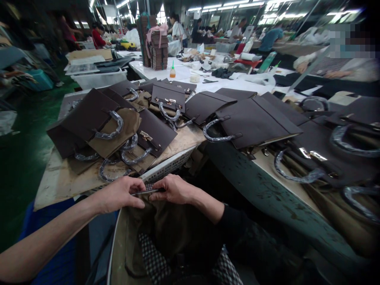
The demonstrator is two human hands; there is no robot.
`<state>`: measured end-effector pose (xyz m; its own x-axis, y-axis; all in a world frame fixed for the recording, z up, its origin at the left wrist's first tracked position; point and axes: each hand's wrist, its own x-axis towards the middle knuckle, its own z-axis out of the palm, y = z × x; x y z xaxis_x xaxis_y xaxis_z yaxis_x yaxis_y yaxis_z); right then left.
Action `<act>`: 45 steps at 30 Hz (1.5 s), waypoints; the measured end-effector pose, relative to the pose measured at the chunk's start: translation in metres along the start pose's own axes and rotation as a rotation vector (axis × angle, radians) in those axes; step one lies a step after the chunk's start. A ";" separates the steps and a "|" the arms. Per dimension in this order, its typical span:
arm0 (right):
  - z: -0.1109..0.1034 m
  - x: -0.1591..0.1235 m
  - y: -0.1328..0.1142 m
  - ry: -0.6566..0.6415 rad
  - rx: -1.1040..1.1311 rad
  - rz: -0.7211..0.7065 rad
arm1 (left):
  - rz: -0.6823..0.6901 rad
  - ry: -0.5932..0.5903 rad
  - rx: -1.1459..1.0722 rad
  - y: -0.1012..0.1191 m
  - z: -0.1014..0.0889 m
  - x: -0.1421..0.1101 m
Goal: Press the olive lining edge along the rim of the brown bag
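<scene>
Just on this side of the perforated crate rim (pixel 170 166), with a dark gap (pixel 219 184) open at right, the left hand (pixel 120 194) and the right hand (pixel 176 190) both pinch the brown cloth (pixel 170 221). Its held edge runs left to right, nearly level; its whole long axis I cannot tell.

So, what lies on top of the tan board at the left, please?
Dark brown bags lie there, with handles wrapped in clear plastic. The tan board beneath them is covered, so that part cannot be seen.

Olive-brown fabric (pixel 166 219) drapes in loose folds, held up by its edge
</scene>
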<state>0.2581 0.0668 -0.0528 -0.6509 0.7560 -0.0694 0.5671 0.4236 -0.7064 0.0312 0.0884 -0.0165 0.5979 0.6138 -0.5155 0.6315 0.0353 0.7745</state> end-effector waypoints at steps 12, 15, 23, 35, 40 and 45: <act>-0.004 0.001 0.004 -0.025 0.092 0.033 | 0.066 0.011 0.218 0.001 -0.001 -0.006; -0.006 0.001 0.003 -0.019 0.104 0.063 | 0.105 0.052 0.346 0.005 -0.001 -0.006; -0.006 -0.001 0.005 -0.040 0.159 0.116 | 0.140 0.093 0.429 0.003 0.003 -0.002; 0.002 -0.009 0.005 0.102 0.095 -0.059 | 0.172 0.092 0.434 0.005 0.005 -0.006; 0.001 -0.011 0.006 0.075 0.185 -0.017 | 0.169 0.080 0.404 0.007 0.007 -0.007; -0.007 -0.020 0.003 0.040 0.245 -0.020 | 0.150 0.051 0.341 0.005 0.005 -0.009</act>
<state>0.2765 0.0562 -0.0491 -0.6379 0.7696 -0.0289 0.4116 0.3089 -0.8574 0.0314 0.0791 -0.0093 0.6767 0.6306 -0.3799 0.6718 -0.3178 0.6691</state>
